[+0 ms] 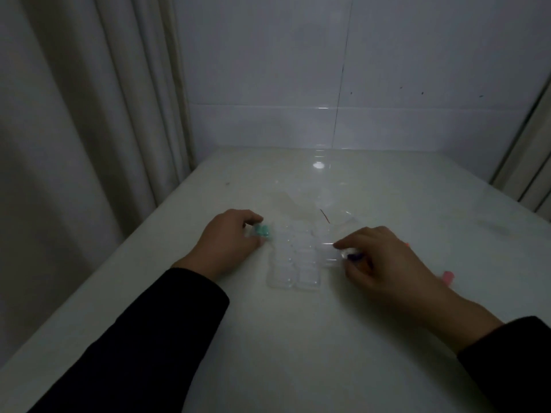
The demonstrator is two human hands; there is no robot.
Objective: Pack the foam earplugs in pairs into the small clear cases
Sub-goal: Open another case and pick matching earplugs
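The counter point(298, 338) ran wide toward the tiled wall point(268, 70). The clear cases point(293, 263) lay clustered mid-counter between the hands: the left hand point(229, 239) gripped teal earplugs point(263, 231), and the right hand point(384, 260) pinched a dark purple earplug point(354, 256).

Table point(298, 338): runs forward to the wall point(387, 70); curtain point(74, 114) hangs along its left side.
Cases point(293, 260): clustered on the table's middle, between the two hands.
Bag point(301, 204): lies just behind the cases.
Left hand point(229, 239): left of the cases, earplugs point(262, 231) at its fingertips.
Right hand point(384, 257): right of the cases, a case point(347, 254) at its fingertips.
Loose earplug point(448, 276): on the table, right of the right hand.
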